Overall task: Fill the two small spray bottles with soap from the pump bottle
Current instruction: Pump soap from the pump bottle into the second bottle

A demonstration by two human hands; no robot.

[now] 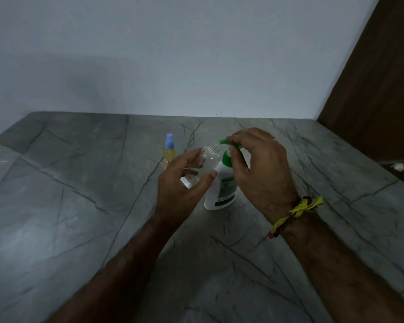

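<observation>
Forearms, two, reach over grey veined counter [79, 206]; yellow thread band [299, 209] on right wrist. One white pump bottle [222, 190], upright. Left hand [180, 183], fingers curled round one clear uncapped spray bottle [208, 159], tilted, neck beneath green nozzle. Right hand [257, 164] pinches pump head [231, 144]. Beyond: one capped spray bottle [169, 151], yellow liquid, blue top.

You have two small spray bottles in view: one capped in blue with yellow liquid [169, 152], one clear and uncapped [204, 164]. There is one white pump bottle with a green head [223, 186]. Your two hands, left [181, 185] and right [260, 169], are both in view, above one grey surface [79, 206].
</observation>
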